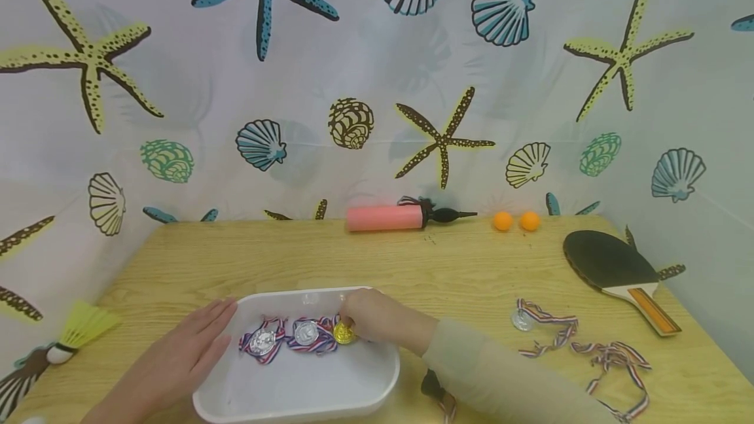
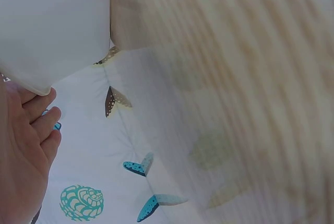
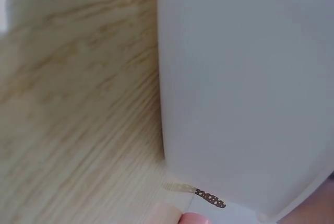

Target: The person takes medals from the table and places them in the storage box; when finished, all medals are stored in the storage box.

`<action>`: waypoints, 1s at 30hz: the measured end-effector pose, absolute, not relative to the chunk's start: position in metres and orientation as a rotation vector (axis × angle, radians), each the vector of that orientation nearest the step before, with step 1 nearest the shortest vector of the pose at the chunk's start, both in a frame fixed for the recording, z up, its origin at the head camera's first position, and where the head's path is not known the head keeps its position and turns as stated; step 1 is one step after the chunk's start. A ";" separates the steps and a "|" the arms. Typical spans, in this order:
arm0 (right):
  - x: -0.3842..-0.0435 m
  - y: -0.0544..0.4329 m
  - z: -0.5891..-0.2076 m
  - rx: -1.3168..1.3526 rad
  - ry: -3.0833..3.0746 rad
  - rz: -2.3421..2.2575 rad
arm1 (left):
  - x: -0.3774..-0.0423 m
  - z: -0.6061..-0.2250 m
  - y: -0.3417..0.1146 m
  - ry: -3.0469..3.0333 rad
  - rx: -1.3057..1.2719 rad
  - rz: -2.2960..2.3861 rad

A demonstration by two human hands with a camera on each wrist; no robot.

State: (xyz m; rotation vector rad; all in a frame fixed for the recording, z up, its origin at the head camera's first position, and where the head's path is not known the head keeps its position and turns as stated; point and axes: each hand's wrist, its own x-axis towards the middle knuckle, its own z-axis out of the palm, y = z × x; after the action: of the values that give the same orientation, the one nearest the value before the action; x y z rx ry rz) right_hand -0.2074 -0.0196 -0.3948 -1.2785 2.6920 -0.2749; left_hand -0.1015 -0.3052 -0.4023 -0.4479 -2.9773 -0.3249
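Note:
A white plastic tub stands on the table. Inside, along its far side, lie two silver medals, the left one and the middle one, both on striped ribbons. A gold medal is to their right. My right hand reaches into the tub with curled fingers and pinches the gold medal at its edge; the fingertips are partly hidden. My left hand rests at the tub's left rim, its fingers straight. The left wrist view shows these fingers by the tub's corner.
Right of the tub lie a silver medal, a tangled striped ribbon and a dark object partly under my sleeve. A table tennis bat, two orange balls, a pink hand pump and a yellow shuttlecock lie farther out.

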 end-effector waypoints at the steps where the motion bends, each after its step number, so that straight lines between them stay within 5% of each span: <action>1: -0.208 -0.019 -0.395 -1.285 2.692 -0.273 | -0.102 -0.402 -0.305 -2.980 -0.445 -0.326; 14: -0.204 0.006 -0.370 -1.261 2.648 -0.551 | -0.103 -0.403 -0.306 -2.980 -0.454 -0.329; 30: -0.167 0.109 -0.355 -1.286 2.186 -1.075 | -0.106 -0.404 -0.305 -3.014 -0.443 -0.301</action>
State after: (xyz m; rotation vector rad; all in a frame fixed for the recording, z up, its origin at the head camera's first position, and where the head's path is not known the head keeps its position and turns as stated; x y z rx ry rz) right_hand -0.1668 0.1092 -0.3548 -1.2861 2.1856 -1.0748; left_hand -0.1055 -0.3053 -0.4042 -0.4432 -3.0140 -0.3010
